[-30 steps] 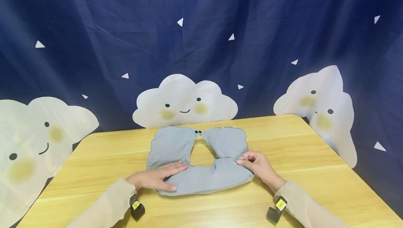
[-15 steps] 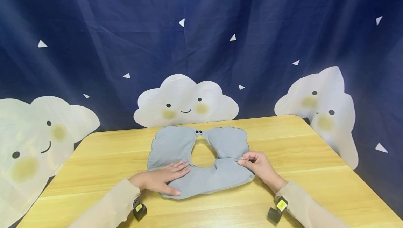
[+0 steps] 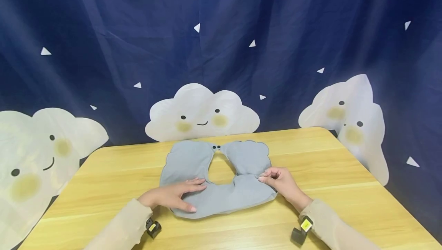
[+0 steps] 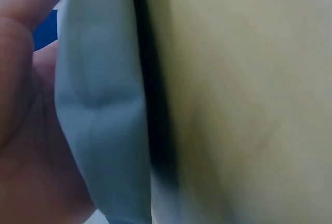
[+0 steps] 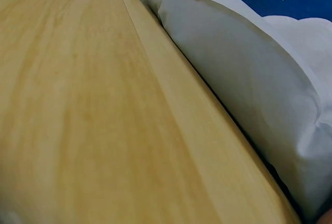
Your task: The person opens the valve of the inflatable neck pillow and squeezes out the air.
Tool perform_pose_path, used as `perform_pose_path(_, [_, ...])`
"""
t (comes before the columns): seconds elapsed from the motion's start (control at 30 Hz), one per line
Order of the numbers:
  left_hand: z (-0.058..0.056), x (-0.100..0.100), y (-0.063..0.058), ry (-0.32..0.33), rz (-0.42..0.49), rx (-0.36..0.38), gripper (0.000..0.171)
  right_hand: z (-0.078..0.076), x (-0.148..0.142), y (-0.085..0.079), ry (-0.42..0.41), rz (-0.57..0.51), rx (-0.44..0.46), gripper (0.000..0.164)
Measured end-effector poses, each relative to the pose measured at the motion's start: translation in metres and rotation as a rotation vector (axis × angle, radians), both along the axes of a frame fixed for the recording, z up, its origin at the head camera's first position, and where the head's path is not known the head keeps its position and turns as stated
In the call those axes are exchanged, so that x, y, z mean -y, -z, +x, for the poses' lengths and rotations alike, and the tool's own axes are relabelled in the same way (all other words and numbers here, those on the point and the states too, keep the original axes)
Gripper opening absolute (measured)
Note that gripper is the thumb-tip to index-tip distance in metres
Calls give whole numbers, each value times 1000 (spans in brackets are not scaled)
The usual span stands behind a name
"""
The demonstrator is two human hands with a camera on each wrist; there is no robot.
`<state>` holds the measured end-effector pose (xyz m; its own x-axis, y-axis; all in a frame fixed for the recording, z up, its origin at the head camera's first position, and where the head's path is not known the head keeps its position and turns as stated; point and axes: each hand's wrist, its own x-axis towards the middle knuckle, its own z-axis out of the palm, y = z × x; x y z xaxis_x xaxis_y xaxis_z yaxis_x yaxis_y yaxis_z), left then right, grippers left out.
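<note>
A grey U-shaped inflatable neck pillow (image 3: 228,198) lies on the wooden table, its two scalloped ends at the back and its rounded middle toward me. Two dark round snaps (image 3: 216,147) sit where those ends meet. My left hand (image 3: 174,196) rests on the pillow's left front part, fingers extended and thumb spread. On the right side, my right hand (image 3: 281,182) pinches the pillow's fabric at a crease between thumb and fingers. The left wrist view shows the pillow's side (image 4: 104,105) close beside the palm. In the right wrist view, the puffed front side (image 5: 233,63) rises from the table.
The light wooden table (image 3: 345,204) has rounded back corners. Behind it hangs a dark blue curtain (image 3: 224,62) with white triangles and smiling clouds (image 3: 202,113). A small black wrist camera is strapped at each beige sleeve (image 3: 331,223).
My left hand has slid very slightly to the right on the pillow. The right hand keeps its pinch at the same crease.
</note>
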<state>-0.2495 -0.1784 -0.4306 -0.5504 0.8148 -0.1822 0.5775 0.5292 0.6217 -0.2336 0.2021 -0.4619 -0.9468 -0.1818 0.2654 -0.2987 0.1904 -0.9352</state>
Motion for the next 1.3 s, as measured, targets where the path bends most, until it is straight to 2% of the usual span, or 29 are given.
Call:
perform_pose_path(0.27, [-3, -3, -3, -80, 165, -101, 69, -1, 0, 2, 1, 10, -15, 10])
perform_pose_path(0.33, [-2, -6, -4, -95, 210, -102, 68, -1, 0, 3, 2, 12, -14, 10])
perform_pose_path(0.63, [9, -31, -12, -141, 336, -1, 65, -1, 0, 2, 2, 11, 6, 12])
perform_pose_path(0.77, [14, -44, -6, -180, 386, 21, 68, -1, -1, 3, 6, 10, 11, 15])
perform_pose_path(1.0, [12, -54, 7, -276, 448, 165, 72, -2, -1, 3, 12, 17, 3, 15])
perform_pose_path(1.3, [16, -60, 18, -344, 445, 254, 72, -2, -1, 3, 3, 9, -1, 16])
